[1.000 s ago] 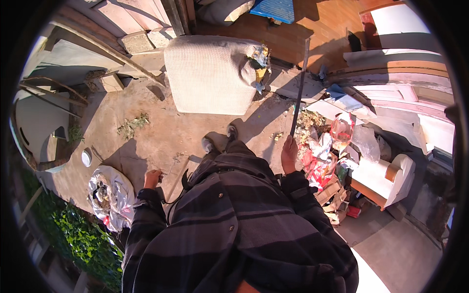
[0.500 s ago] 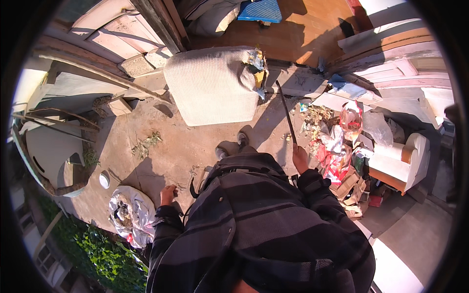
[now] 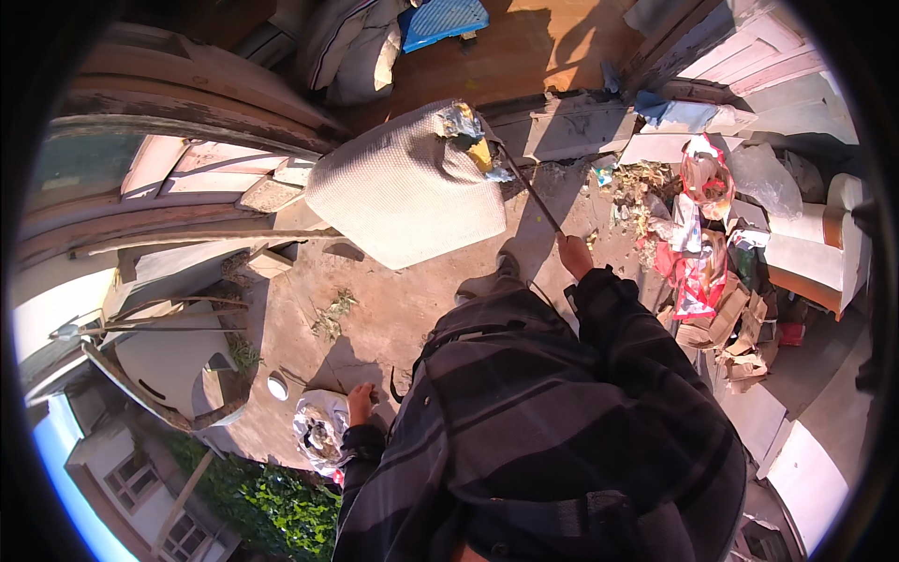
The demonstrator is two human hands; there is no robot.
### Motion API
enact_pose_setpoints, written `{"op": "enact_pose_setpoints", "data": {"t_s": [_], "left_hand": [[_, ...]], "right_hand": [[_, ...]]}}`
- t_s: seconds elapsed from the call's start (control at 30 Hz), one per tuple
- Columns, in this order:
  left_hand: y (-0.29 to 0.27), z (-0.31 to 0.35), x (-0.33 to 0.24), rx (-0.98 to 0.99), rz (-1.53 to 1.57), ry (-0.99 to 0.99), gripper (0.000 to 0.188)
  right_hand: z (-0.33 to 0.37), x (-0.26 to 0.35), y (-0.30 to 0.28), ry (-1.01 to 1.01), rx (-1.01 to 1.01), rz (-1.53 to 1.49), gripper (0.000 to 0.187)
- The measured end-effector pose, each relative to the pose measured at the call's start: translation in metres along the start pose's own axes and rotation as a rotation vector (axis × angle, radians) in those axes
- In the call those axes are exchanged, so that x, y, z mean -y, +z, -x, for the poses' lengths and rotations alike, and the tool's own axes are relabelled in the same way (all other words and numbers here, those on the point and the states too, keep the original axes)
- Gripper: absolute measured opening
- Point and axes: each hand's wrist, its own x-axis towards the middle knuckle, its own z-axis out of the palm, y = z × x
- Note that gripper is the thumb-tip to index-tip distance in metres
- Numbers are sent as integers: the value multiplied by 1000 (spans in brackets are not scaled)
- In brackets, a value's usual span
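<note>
My right hand (image 3: 575, 255) is closed around a thin dark stick (image 3: 536, 199) that slants up and away to the left. The stick's far end reaches the right side of a cream, waffle-textured bundle (image 3: 403, 187), where crumpled blue and yellow wrappers (image 3: 473, 140) show; whether it touches them I cannot tell. My left hand (image 3: 361, 403) hangs low at my left, fingers loosely bent, with nothing seen in it. Close beside it is a white plastic bag (image 3: 316, 433) with grey-brown scraps at its mouth, partly hidden by my sleeve.
At right lie torn cardboard (image 3: 740, 323), red-and-white bags (image 3: 702, 272) and a white wood-edged piece (image 3: 815, 248). A wooden pole (image 3: 206, 239) extends toward the bundle from the left. Behind the bundle is a raised doorway sill (image 3: 576, 131). A white round lid (image 3: 277, 386) lies near the bag.
The stick has swung left, bringing its far end to the bundle's wrapper side. My body and view have turned, and my left hand now appears closer to the white bag.
</note>
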Motion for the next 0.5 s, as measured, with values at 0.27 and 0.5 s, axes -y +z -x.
{"op": "enact_pose_setpoints", "data": {"t_s": [0.27,0.5], "left_hand": [[22,10,-61,-43,-340,149,27],[50,-9,-91,-6,-345,199,30]], "right_hand": [[-53,22,-1,857,535,-1018,45],[28,-20,-40,174,161,-318,50]]}}
